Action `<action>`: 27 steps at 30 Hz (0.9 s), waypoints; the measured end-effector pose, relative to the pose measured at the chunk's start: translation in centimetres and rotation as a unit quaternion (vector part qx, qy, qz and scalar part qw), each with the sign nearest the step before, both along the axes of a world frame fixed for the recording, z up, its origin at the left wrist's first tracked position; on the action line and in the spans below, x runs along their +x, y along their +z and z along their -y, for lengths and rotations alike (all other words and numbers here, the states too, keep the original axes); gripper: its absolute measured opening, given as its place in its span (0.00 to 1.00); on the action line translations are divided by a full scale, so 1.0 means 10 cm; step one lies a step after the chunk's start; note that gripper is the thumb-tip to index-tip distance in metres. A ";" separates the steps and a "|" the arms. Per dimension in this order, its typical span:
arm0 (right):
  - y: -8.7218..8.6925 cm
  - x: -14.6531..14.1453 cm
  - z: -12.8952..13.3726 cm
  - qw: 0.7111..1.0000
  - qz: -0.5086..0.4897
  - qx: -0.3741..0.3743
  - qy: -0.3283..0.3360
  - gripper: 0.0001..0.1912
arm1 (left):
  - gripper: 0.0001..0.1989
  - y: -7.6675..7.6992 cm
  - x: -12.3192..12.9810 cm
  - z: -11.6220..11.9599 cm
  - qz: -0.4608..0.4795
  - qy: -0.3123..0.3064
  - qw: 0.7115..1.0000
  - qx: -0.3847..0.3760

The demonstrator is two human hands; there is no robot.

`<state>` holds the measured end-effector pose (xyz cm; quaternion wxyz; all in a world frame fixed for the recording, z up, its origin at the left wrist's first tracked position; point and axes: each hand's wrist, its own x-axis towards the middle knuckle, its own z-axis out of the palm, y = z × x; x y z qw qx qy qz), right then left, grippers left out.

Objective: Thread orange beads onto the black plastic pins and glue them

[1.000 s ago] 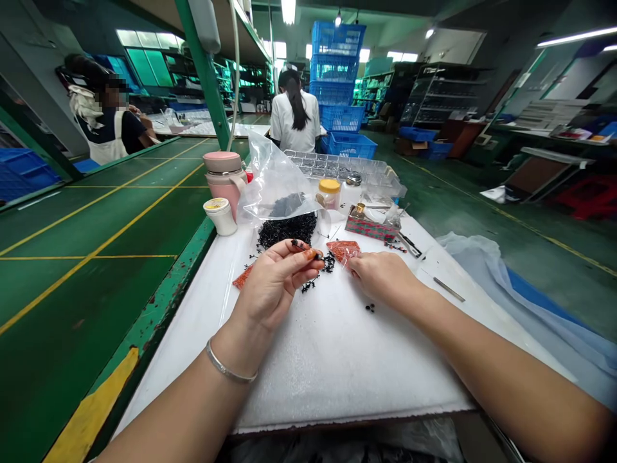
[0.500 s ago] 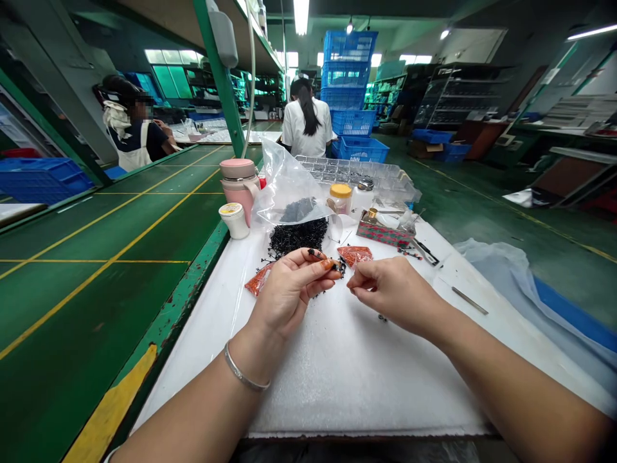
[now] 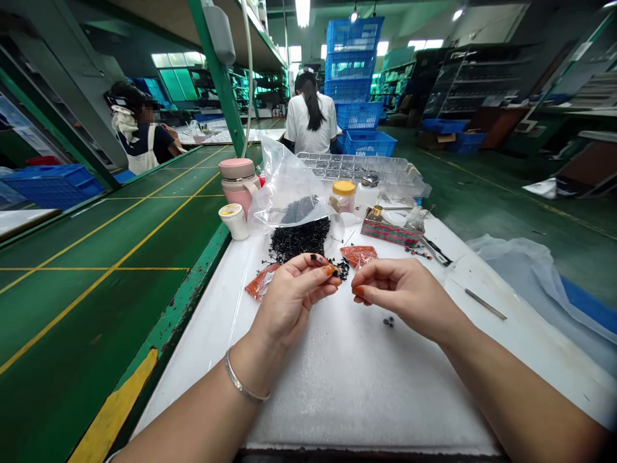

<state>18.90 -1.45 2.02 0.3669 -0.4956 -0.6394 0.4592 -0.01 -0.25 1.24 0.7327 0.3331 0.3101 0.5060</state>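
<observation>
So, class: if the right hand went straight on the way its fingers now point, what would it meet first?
Probably the left hand, at the fingertips holding a small black part, just across a gap from the right hand. Depth is unclear, so it might narrowly miss.

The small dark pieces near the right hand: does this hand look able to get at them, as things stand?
Probably yes. The pieces lie uncovered on the table, close to the right hand, with nothing visible in between. Whether this hand holds something, I cannot tell.
</observation>
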 end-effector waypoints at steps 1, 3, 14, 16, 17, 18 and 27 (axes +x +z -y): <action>0.00 0.00 0.00 1.000 -0.011 0.001 0.000 0.05 | 0.09 0.00 0.00 0.00 0.000 -0.001 1.000 0.000; 0.00 -0.01 0.00 0.999 -0.038 0.006 -0.002 0.07 | 0.09 0.00 0.01 0.01 -0.003 -0.003 1.000 -0.002; -0.09 0.02 -0.04 0.978 -0.192 -0.081 0.029 0.11 | 0.10 0.00 0.02 0.01 -0.023 -0.024 0.999 -0.013; -0.10 0.03 -0.05 0.974 -0.204 -0.099 0.027 0.11 | 0.10 0.00 0.02 0.01 -0.027 -0.026 0.999 -0.015; -0.11 0.03 -0.05 0.972 -0.208 -0.106 0.026 0.11 | 0.10 0.00 0.02 0.01 -0.030 -0.027 0.999 -0.016; -0.11 0.03 -0.06 0.971 -0.211 -0.111 0.027 0.11 | 0.10 0.00 0.03 0.02 -0.033 -0.028 0.999 -0.017; -0.07 0.06 -0.06 0.979 -0.163 -0.111 0.050 0.13 | 0.08 -0.01 0.02 0.03 -0.035 -0.034 0.999 -0.004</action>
